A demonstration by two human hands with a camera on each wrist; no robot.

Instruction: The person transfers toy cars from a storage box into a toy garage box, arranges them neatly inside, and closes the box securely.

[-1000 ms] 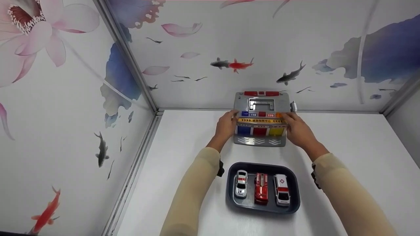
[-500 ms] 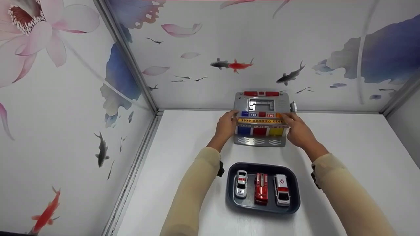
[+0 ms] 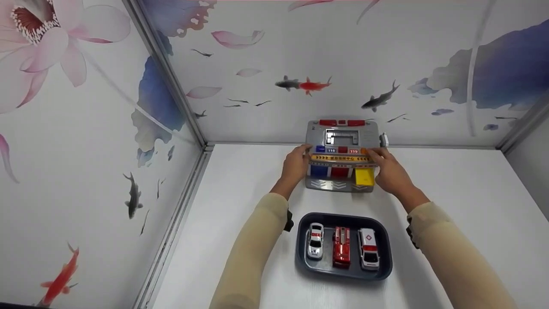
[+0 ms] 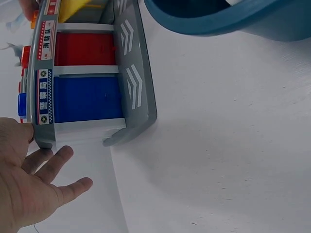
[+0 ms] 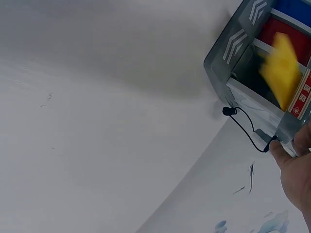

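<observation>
A grey toy garage (image 3: 318,136) stands at the back of the table, its orange button (image 3: 365,151) at the right end of a button row. Its yellow door (image 3: 364,177) is swung outward, blurred in the right wrist view. The blue door (image 3: 318,171) and red door (image 3: 340,172) are down. My left hand (image 3: 295,165) holds the garage's left end; in the left wrist view several fingers stick out past the roof corner. At the right end, my right hand (image 3: 392,171) grips the side, its index finger at the orange button. Some right fingers are hidden.
A dark blue tray (image 3: 343,275) in front of the garage holds a white toy car (image 3: 315,241), a red toy fire truck (image 3: 342,246) and a toy ambulance (image 3: 369,249). A black cord (image 5: 247,131) hangs at the garage's right end. Printed wall panels (image 3: 240,116) border the table.
The garage's yellow door was down in both earlier frames and now stands swung outward. Both hands keep their places on the garage. The tray and toy vehicles have not moved.
</observation>
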